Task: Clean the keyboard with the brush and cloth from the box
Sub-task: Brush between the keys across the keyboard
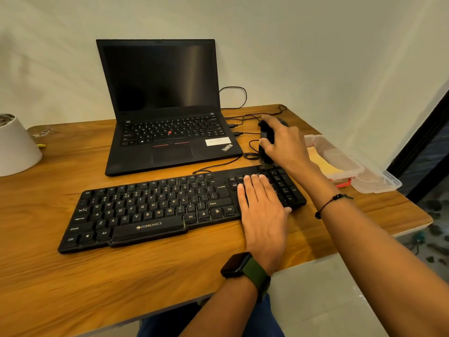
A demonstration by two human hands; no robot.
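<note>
Bristly black brush (266, 144) over matte keyboard (170, 205)

Matt black plastic keyboard (155, 207) — glossy grained wood table (97, 276)

The wooden table (170, 283) carries keyboard (150, 210), laptop (167, 132), clear box (345, 164), white pot (17, 147).

keyboard (150, 207) black, white legends, white ZEBRONICS print on spacebar. brush (266, 144) black, bristles dark. laptop (167, 122) black, red trackpoint and red trim above touchpad, white sticker on palmrest. table (121, 276) orange-brown wood grain. box (340, 164) clear plastic, red latch, something yellow inside. watch (237, 265) black, olive green strap. pot (17, 147) white. wall off-white.
</note>
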